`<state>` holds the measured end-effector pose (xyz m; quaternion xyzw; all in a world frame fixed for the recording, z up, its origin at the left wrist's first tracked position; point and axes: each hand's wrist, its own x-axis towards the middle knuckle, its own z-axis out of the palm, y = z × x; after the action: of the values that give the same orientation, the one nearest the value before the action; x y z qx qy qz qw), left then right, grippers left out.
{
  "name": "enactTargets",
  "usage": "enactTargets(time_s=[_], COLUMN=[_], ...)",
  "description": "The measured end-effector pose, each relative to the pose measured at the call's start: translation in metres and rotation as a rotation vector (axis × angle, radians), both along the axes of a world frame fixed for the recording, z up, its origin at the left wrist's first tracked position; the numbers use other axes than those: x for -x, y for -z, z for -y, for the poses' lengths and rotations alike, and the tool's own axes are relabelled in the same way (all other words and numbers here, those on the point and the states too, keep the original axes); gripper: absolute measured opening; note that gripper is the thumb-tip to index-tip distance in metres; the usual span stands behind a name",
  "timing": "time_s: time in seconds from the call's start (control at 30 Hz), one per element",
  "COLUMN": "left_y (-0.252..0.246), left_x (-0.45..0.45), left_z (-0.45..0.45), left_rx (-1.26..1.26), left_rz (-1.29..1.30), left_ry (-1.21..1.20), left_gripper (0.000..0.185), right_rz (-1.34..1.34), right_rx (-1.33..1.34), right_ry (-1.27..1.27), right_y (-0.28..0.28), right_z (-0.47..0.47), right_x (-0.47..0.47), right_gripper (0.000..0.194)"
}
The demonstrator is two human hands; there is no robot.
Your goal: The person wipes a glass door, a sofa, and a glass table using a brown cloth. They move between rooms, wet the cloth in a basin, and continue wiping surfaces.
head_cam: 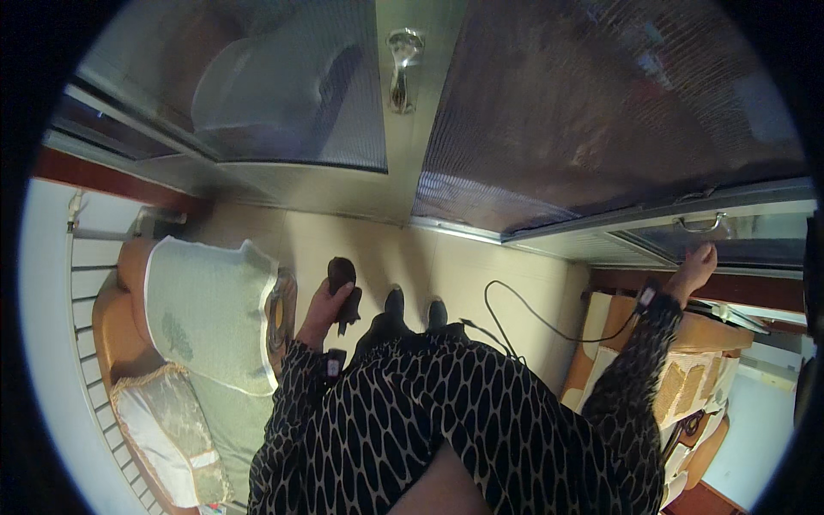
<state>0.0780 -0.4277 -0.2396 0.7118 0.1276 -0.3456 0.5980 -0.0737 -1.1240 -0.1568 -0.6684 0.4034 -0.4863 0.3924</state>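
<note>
My left hand [327, 309] holds a dark brown, soft-looking object [342, 277], which hangs from the grip above the tiled floor; its exact kind is unclear. Out to the right, my right hand [694, 273] is raised close to a curved metal handle [703, 224] on a glazed door panel. Its fingers look bent, and whether they hold anything cannot be told. Straight ahead stand framed doors with ribbed glass, and a shiny metal handle [404, 72] is fixed to the frame between the panes.
On the left, a brown sofa [116, 328] carries a pale green cover [206, 315] and a cushion [170, 438], with a white radiator [87, 335] behind. More covered seating [689, 386] is at the right. A black cable [553, 331] loops from my right wrist.
</note>
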Motion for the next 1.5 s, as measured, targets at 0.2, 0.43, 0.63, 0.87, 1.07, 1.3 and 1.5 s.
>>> enactTargets(time_s=[0.2, 0.43, 0.63, 0.87, 1.07, 1.3, 1.5], left_y=[-0.02, -0.039, -0.042, -0.051, -0.028, 0.008, 0.022], left_x=[-0.022, -0.07, -0.02, -0.03, -0.044, -0.072, -0.08], left_z=[0.017, 0.083, 0.119, 0.141, 0.134, 0.093, 0.073], left_rx=[0.022, 0.149, 0.141, 0.048, 0.098, -0.207, -0.153], left_rz=[-0.012, 0.03, -0.005, 0.041, 0.212, 0.533, 0.459], left_ry=[0.043, 0.184, 0.34, 0.548, 0.395, 0.295, 0.093], left_gripper=[0.043, 0.037, 0.045, 0.043, 0.044, 0.046, 0.042], right_rz=[-0.037, 0.015, -0.05, 0.018, -0.03, 0.12, -0.01], right_rx=[-0.006, -0.025, -0.071, 0.201, -0.022, -0.158, -0.114], right_ry=[-0.659, -1.394, -1.53, -0.983, -0.591, -0.761, -0.755], right_y=[0.006, -0.041, -0.022, -0.049, -0.048, -0.049, -0.035], right_z=[-0.152, -0.271, -0.265, -0.259, -0.232, -0.312, -0.308], right_x=[-0.103, -0.322, -0.341, -0.366, -0.359, -0.331, -0.274], right_gripper=[0.023, 0.022, 0.033, 0.057, 0.061, 0.064, 0.07])
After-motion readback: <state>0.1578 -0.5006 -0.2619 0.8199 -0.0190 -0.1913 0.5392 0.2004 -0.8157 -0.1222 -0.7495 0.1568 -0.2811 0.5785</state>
